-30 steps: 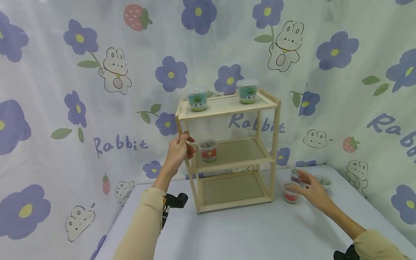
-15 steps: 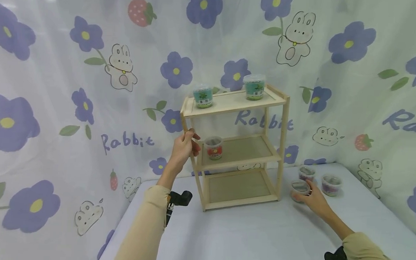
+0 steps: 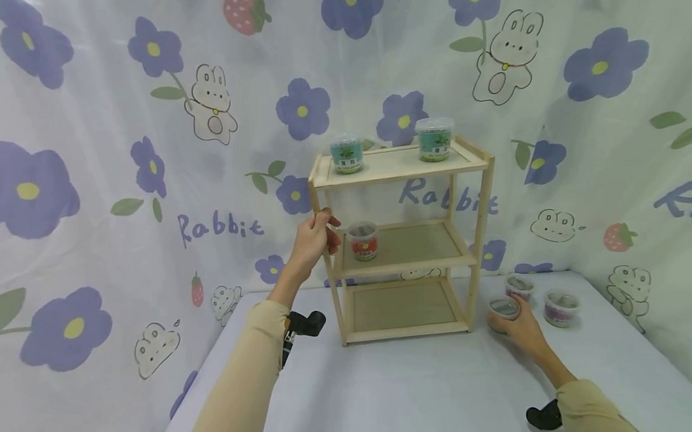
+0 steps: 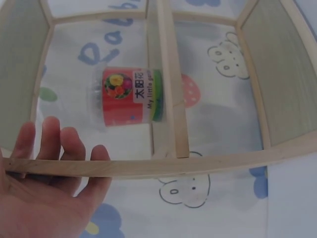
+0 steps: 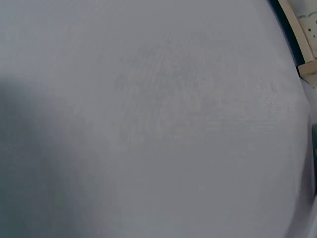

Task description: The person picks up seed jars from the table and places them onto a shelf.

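Observation:
My left hand [image 3: 315,237] holds the left front post of a three-tier wooden shelf [image 3: 401,267]; in the left wrist view its fingers [image 4: 69,144] reach round the post. Just right of that hand, a clear tub with a red flower label [image 3: 363,242] stands on the middle tier. Over on the table, right of the shelf, my right hand [image 3: 522,329] grips a lidded clear tub [image 3: 504,306] by its sides; its label is mostly covered. Two tubs with purplish labels, a rear one [image 3: 518,287] and a right one [image 3: 561,308], stand close by. The right wrist view does not show the right hand.
Two tubs with teal labels, a left one [image 3: 347,155] and a right one [image 3: 434,140], sit on the top tier. White cloth covers the table [image 3: 408,390]. A printed curtain [image 3: 233,174] hangs behind the shelf and along the sides.
My right hand has come down from above the tubs and closed on the front one. The left hand stays on the post. The whole scene has shifted slightly rightward as the head turned.

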A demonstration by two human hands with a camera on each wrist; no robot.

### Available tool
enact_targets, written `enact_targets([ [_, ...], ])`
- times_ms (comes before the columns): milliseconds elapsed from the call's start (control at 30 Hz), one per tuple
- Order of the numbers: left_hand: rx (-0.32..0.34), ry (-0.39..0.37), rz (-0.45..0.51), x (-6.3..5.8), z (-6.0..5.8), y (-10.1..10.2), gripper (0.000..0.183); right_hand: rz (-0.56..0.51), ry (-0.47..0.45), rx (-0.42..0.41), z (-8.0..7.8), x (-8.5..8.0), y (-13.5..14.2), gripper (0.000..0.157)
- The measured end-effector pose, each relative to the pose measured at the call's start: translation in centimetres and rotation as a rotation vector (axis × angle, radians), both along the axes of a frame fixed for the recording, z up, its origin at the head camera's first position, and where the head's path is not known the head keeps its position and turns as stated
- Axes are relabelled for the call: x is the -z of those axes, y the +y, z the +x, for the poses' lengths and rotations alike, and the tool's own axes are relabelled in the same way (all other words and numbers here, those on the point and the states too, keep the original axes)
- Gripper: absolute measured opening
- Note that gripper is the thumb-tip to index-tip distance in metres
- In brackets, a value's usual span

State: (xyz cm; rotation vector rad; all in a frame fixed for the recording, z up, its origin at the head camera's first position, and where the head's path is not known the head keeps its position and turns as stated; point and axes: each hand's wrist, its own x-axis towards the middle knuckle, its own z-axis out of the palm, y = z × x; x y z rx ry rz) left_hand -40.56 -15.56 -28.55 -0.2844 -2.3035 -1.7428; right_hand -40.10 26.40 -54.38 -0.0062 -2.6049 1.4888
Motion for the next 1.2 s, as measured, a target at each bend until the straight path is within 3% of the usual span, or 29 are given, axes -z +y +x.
enact_targets([
  [267, 0.008, 0.002, 0.01, 0.1, 0.0, 0.1, 0.048, -0.083, 0.001, -0.073, -0.4, -0.2, 0.2, 0.096],
  [500, 0.003, 0.005, -0.016, 0.0, 0.1, 0.0, 0.051, -0.044, -0.071, -0.083, 0.3, -1.0, 0.9, 0.096],
  [667, 0.011, 0.004, -0.014, -0.1, 0.0, -0.1, 0.05, -0.043, -0.065, -0.105, 0.8, -1.5, 1.0, 0.094],
  [1033, 0.018, 0.014, -0.021, 0.0, 0.2, -0.6, 0.053, -0.045, -0.019, -0.191, 2.7, -5.7, -0.2, 0.085],
  [1200, 0.035, 0.012, -0.01, 0.0, 0.1, -0.3, 0.053, -0.048, 0.004, -0.222, 3.8, -7.0, -0.8, 0.08],
])
